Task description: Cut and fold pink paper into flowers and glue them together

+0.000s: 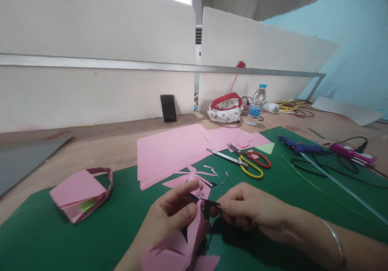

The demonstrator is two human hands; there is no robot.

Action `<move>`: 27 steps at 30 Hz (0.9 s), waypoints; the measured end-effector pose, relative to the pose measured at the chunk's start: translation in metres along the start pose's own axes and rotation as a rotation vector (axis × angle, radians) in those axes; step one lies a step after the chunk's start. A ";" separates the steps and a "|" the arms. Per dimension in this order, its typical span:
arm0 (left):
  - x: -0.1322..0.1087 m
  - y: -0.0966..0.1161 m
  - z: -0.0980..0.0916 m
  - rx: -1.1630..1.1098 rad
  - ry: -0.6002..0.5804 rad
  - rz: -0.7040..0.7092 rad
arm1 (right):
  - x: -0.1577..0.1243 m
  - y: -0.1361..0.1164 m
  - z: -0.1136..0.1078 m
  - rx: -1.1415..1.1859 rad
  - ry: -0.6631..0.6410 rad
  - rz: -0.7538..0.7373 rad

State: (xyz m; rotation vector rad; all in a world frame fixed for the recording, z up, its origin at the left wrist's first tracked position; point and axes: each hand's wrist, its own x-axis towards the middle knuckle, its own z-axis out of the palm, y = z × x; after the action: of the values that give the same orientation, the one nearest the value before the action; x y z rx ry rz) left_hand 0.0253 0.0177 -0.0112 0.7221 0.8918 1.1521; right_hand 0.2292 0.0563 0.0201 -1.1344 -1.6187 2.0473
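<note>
Currently the left hand [169, 216] has its grip clenched on the pink cut piece [194, 232]: the thumb presses the paper from the near side and the forefinger lies over the top, touching one end of the dark strip [209, 202]. The right hand [248, 208] has its grip pinched shut on the other end of that strip, fingertips drawn together. The strip spans the gap between the two hands, just above the green cutting mat [60, 230]; whether it is paper, tape or a clip cannot be told. The pink cut piece hangs from the left grip toward the near edge of the mat, its pointed lobes already cut.

Progress, judged from the layout:
- Done: one petal-shaped cut-out [194, 180] lies on the mat just beyond the hands, with small offcuts beside it. A folded pink piece with a band [80, 192] rests at the left of the mat and looks assembled.
- In hand: joining the strip to the cut piece appears under way, not complete.
- Left: the large pink sheets [169, 149] beyond the cut-out are mostly whole. The red scissors [257, 157] and yellow scissors [251, 170] lie set down at the right. The blue glue gun [298, 146] rests on the mat, well apart from both hands.

A bottle [257, 105] and a phone [168, 108] stand at the back of the counter [106, 141]
</note>
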 end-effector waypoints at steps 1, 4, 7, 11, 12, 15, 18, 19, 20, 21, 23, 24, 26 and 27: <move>0.000 0.000 0.000 -0.001 -0.001 0.000 | 0.000 0.000 0.000 -0.003 0.000 0.003; -0.001 0.001 0.001 -0.009 -0.007 -0.001 | 0.001 0.001 0.000 -0.001 -0.002 0.005; -0.001 0.001 0.002 -0.012 -0.001 -0.008 | 0.001 0.001 -0.001 0.014 -0.012 0.005; 0.000 0.001 0.002 -0.002 0.012 0.001 | 0.002 0.001 -0.001 0.019 -0.015 0.011; 0.000 0.001 0.001 0.001 0.012 0.004 | 0.002 0.001 0.000 0.019 -0.014 0.012; 0.000 0.000 0.000 0.016 0.006 0.007 | 0.002 0.001 0.000 0.017 -0.010 0.002; 0.000 -0.001 0.000 0.017 0.006 -0.002 | 0.001 0.000 0.001 0.018 -0.011 -0.009; 0.000 -0.001 0.000 0.014 0.009 -0.008 | 0.001 0.000 0.001 0.017 -0.010 -0.008; 0.000 -0.001 0.000 0.010 0.016 -0.017 | 0.001 0.000 0.001 0.017 -0.008 -0.002; 0.000 0.000 0.000 0.008 0.026 -0.026 | 0.001 0.000 0.001 0.018 -0.001 0.004; 0.000 -0.001 -0.001 0.016 0.044 -0.045 | 0.001 0.000 0.001 0.014 0.017 0.007; 0.000 -0.001 -0.001 0.024 0.051 -0.052 | 0.001 0.000 0.000 0.013 0.025 0.005; 0.000 -0.001 -0.001 0.037 0.064 -0.055 | 0.002 0.001 0.000 0.012 0.036 0.007; 0.000 -0.001 -0.001 0.038 0.067 -0.055 | 0.002 0.001 0.000 0.013 0.039 0.010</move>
State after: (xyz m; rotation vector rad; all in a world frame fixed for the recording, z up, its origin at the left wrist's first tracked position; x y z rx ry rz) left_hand 0.0251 0.0176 -0.0129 0.6894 0.9867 1.1184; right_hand 0.2285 0.0575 0.0182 -1.1724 -1.5823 2.0267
